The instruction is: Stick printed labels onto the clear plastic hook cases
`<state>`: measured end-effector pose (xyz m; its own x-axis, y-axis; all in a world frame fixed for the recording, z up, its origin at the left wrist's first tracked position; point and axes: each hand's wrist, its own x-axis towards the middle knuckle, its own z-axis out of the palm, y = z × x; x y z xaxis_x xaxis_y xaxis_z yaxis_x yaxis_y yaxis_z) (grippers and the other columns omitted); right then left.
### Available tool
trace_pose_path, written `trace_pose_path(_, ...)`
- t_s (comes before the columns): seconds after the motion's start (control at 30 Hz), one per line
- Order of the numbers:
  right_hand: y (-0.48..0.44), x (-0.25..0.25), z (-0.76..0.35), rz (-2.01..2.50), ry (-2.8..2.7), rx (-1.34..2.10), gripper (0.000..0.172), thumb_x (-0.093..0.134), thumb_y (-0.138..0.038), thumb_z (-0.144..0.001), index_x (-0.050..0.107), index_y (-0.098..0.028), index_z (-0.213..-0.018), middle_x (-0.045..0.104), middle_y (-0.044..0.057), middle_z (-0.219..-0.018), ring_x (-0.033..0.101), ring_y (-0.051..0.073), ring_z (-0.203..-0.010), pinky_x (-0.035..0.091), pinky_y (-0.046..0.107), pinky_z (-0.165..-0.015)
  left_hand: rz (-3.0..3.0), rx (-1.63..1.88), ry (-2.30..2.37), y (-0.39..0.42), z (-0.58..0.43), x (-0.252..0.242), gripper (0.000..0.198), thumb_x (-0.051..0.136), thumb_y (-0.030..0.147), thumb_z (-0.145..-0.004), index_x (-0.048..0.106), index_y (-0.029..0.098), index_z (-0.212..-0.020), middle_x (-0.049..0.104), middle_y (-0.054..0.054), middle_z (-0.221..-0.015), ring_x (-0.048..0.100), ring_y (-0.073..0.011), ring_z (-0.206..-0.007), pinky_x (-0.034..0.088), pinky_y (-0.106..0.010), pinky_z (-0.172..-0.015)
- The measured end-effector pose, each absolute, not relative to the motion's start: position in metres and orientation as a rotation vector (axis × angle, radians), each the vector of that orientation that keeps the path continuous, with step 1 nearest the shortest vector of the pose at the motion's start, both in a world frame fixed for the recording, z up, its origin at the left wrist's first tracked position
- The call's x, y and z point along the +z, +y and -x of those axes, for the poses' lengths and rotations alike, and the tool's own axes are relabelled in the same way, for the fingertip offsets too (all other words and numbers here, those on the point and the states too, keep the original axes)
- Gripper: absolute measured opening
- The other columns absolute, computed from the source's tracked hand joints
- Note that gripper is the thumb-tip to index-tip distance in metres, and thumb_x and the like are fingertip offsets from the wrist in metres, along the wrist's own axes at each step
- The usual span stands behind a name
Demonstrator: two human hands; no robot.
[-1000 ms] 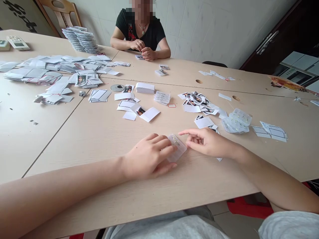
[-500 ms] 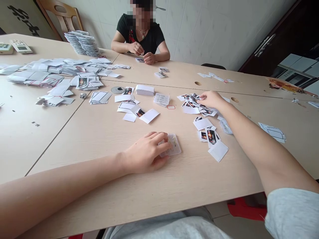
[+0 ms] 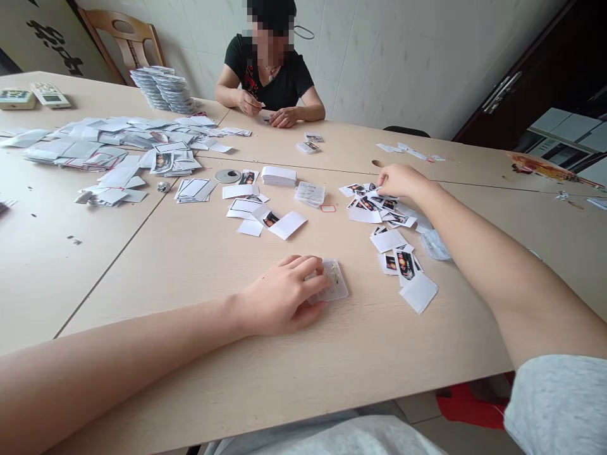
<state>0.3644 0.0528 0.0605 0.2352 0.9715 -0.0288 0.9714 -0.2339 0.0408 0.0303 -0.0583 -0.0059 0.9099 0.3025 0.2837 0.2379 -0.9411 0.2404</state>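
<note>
Head view: left hand (image 3: 279, 297) on a clear plastic packet (image 3: 337, 282), right hand (image 3: 401, 182) at the photo cards (image 3: 372, 205)

The packet lies flat on the pale table (image 3: 142, 272), its long axis pointing roughly away from the person, with the far end leaning slightly left. The left fingers (image 3: 303, 268) are curled and close together, covering the packet's left side; whether they grip it, I cannot tell. The packet sits under those fingertips, well apart from the right hand. The right fingers (image 3: 389, 177) are bunched narrowly, touching the top of the scattered cards; any held card is too small to tell. A seated person (image 3: 272, 82) works across the table.
</note>
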Motion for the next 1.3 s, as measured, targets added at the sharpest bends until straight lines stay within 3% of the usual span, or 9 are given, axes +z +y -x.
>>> trace_pose_path(0.2, 0.060, 0.047, -0.344, -2.113, 2.091, -0.107, 0.042, 0.062, -0.029, -0.070, 0.065, -0.024, -0.112, 0.067, 0.005, -0.107, 0.061, 0.018, -0.082, 0.041, 0.024, -0.061, -2.872, 0.472, 0.406, -0.058, -0.030, -0.006, 0.032, 0.048, 0.028, -0.084, 0.058, 0.018, -0.113, 0.056, -0.012, -0.108, 0.054, -0.0256, -0.106, 0.045, -0.042, -0.092)
trace_pose_path(0.33, 0.062, 0.041, -0.343, -2.069, 2.077, -0.084, 0.038, 0.059, -0.018, -0.067, 0.068, -0.024, -0.104, 0.068, 0.005, -0.105, 0.061, 0.017, -0.078, 0.039, 0.024, -0.060, -2.879, 0.468, 0.397, -0.058, -0.030, -0.007, 0.031, 0.046, 0.029, -0.085, 0.059, 0.017, -0.111, 0.056, -0.013, -0.107, 0.055, -0.0254, -0.104, 0.046, -0.042, -0.091)
trace_pose_path(0.53, 0.060, 0.040, -0.352, -2.059, 2.119, -0.021, 0.025, 0.059, -0.026, -0.071, 0.069, -0.022, -0.093, 0.069, 0.006, -0.101, 0.061, 0.019, -0.083, 0.040, 0.025, -0.064, -2.856, 0.492, 0.400, -0.059, -0.030, -0.007, 0.029, 0.049, 0.030, -0.084, 0.059, 0.018, -0.109, 0.055, -0.012, -0.106, 0.055, -0.0254, -0.103, 0.046, -0.042, -0.091)
trace_pose_path(0.67, 0.058, 0.045, -0.358, -2.055, 2.152, 0.010, 0.027, 0.058, -0.027, -0.074, 0.067, -0.022, -0.098, 0.066, 0.006, -0.107, 0.060, 0.020, -0.090, 0.040, 0.025, -0.068, -2.852, 0.490, 0.392, -0.058, -0.030, -0.008, 0.030, 0.051, 0.028, -0.083, 0.058, 0.018, -0.111, 0.055, -0.012, -0.107, 0.055, -0.0256, -0.104, 0.046, -0.042, -0.091)
trace_pose_path(0.77, 0.054, 0.048, -0.357, -2.042, 2.122, 0.013, 0.030, 0.061, -0.041, -0.073, 0.068, -0.020, -0.093, 0.065, 0.009, -0.109, 0.059, 0.023, -0.095, 0.041, 0.027, -0.068, -2.853, 0.481, 0.385, -0.058, -0.030, -0.007, 0.030, 0.050, 0.027, -0.083, 0.058, 0.018, -0.111, 0.055, -0.012, -0.107, 0.055, -0.0257, -0.104, 0.045, -0.043, -0.092)
trace_pose_path(0.87, 0.051, 0.049, -0.353, -2.079, 1.992, -0.032, 0.046, 0.057, -0.061, -0.071, 0.069, -0.019, -0.085, 0.067, 0.011, -0.099, 0.060, 0.026, -0.088, 0.041, 0.030, -0.063, -2.853, 0.472, 0.391, -0.058, -0.030, -0.007, 0.031, 0.050, 0.028, -0.083, 0.058, 0.018, -0.111, 0.055, -0.013, -0.109, 0.055, -0.0257, -0.105, 0.045, -0.042, -0.092)
trace_pose_path(0.93, 0.050, 0.047, -0.351, -2.095, 1.943, -0.065, 0.050, 0.056, -0.065, -0.069, 0.069, -0.020, -0.085, 0.068, 0.010, -0.094, 0.061, 0.025, -0.085, 0.040, 0.030, -0.062, -2.852, 0.480, 0.396, -0.058, -0.030, -0.007, 0.031, 0.050, 0.028, -0.084, 0.058, 0.018, -0.111, 0.055, -0.013, -0.109, 0.055, -0.0256, -0.105, 0.046, -0.042, -0.092)
trace_pose_path(1.1, 0.053, 0.043, -0.353, -2.113, 1.996, -0.067, 0.046, 0.062, -0.057, -0.068, 0.069, -0.020, -0.094, 0.069, 0.009, -0.096, 0.061, 0.024, -0.086, 0.041, 0.028, -0.063, -2.855, 0.508, 0.384, -0.058, -0.031, -0.007, 0.029, 0.051, 0.028, -0.083, 0.058, 0.018, -0.110, 0.055, -0.013, -0.108, 0.055, -0.0249, -0.104, 0.046, -0.042, -0.092)
trace_pose_path(1.3, 0.050, 0.047, -0.351, -2.154, 2.049, -0.052, 0.030, 0.059, -0.043, -0.072, 0.071, -0.021, -0.089, 0.071, 0.007, -0.092, 0.061, 0.021, -0.080, 0.040, 0.027, -0.061, -2.864, 0.511, 0.378, -0.058, -0.031, -0.007, 0.029, 0.051, 0.028, -0.083, 0.058, 0.018, -0.109, 0.055, -0.013, -0.108, 0.055, -0.0254, -0.104, 0.045, -0.042, -0.092)
